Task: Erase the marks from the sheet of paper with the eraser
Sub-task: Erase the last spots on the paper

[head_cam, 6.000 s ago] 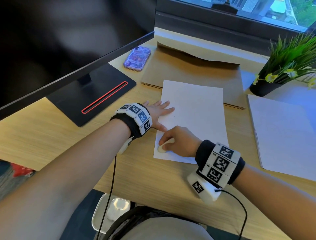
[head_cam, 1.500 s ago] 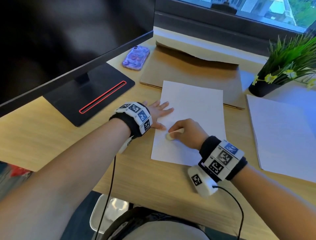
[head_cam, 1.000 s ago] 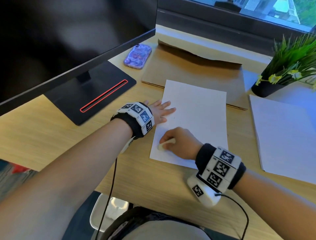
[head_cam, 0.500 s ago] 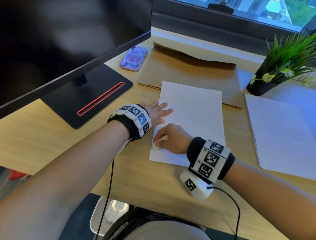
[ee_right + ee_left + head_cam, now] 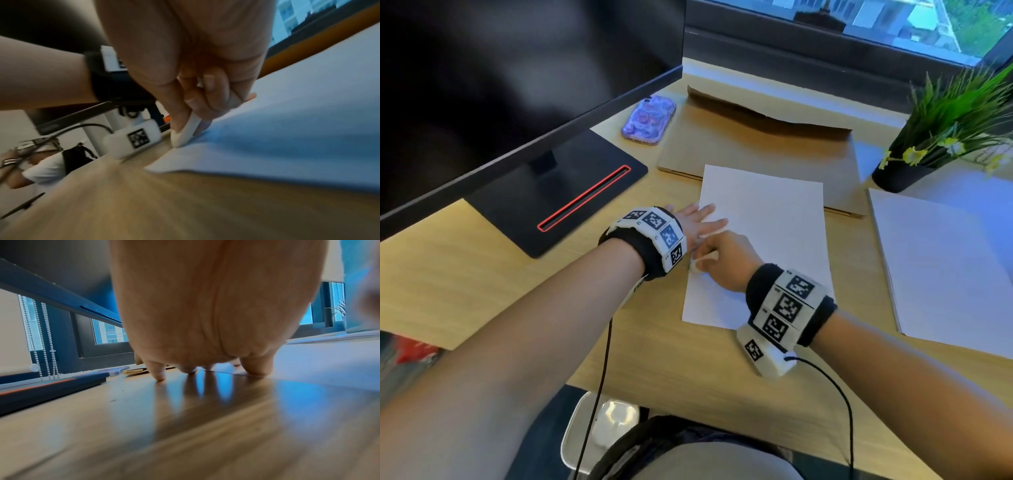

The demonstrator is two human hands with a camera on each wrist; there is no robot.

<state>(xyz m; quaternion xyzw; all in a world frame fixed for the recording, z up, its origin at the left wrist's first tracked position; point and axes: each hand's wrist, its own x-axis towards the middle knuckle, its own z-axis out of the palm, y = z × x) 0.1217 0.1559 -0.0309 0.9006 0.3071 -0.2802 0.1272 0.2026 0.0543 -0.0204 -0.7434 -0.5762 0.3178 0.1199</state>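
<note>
1. The right hand (image 5: 726, 260) pinched the one eraser (image 5: 186, 132) against the sheet of paper (image 5: 767, 219) at its left edge on the tabletop (image 5: 465, 274).
2. The left hand (image 5: 697, 222), fingers flat, pinned that edge.
3. Short, light strokes away from the pinning hand would probably avoid creasing.
4. Counted: one eraser, two hands, one worked sheet.

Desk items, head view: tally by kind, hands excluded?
Monitor: 1
Phone: 1
Cardboard envelope: 1
Potted plant: 1
Eraser: 1
Sheet of paper, single: 1
Paper stack: 1
Total: 7
</note>
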